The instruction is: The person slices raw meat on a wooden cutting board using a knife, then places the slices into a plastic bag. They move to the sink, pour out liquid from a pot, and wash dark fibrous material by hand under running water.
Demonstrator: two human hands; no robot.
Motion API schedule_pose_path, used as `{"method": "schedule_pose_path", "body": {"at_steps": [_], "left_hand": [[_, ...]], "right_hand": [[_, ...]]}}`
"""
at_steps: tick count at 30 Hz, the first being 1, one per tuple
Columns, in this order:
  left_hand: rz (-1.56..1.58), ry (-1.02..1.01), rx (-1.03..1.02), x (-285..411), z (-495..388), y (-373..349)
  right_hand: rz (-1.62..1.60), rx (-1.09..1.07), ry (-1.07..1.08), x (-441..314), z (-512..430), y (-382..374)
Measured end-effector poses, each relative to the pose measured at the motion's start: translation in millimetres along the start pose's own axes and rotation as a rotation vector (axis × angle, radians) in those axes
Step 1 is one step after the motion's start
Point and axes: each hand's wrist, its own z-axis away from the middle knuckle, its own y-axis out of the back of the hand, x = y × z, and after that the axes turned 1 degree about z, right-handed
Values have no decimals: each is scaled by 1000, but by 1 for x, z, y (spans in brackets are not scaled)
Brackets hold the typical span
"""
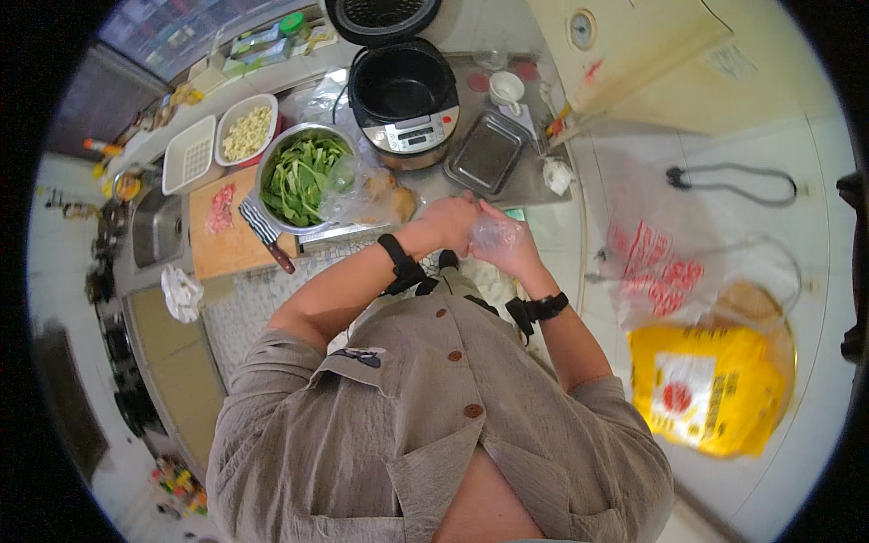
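In front of my waist, my left hand (449, 222) and my right hand (508, 250) meet with their fingers close together. Crumpled clear plastic (494, 233) is gathered in my right hand. My left fingers touch the right hand, and whether they also pinch the plastic is hidden. Just beyond the hands lies a dark rectangular tray (489, 151) on the metal counter. To the left, a thin plastic bag (372, 193) with brown items inside leans against a steel bowl (263, 163) of leafy greens (302, 178).
An open rice cooker (404, 81) stands at the back. A cutting board (207, 254) bears chopped meat (220, 209) and a knife (280, 256) with a striped blade. White baskets (189, 156), a sink (157, 224), a white cup (506, 87) and a yellow bag (706, 390) lie around.
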Motion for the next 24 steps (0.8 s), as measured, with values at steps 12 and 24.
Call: {"method": "schedule_pose_path", "body": {"at_steps": [12, 24], "left_hand": [[718, 376, 425, -69, 126, -29], [1059, 1329, 1229, 43, 519, -307]], "right_hand": [[292, 263, -254, 164, -167, -10], [740, 176, 30, 235, -183, -33]]}}
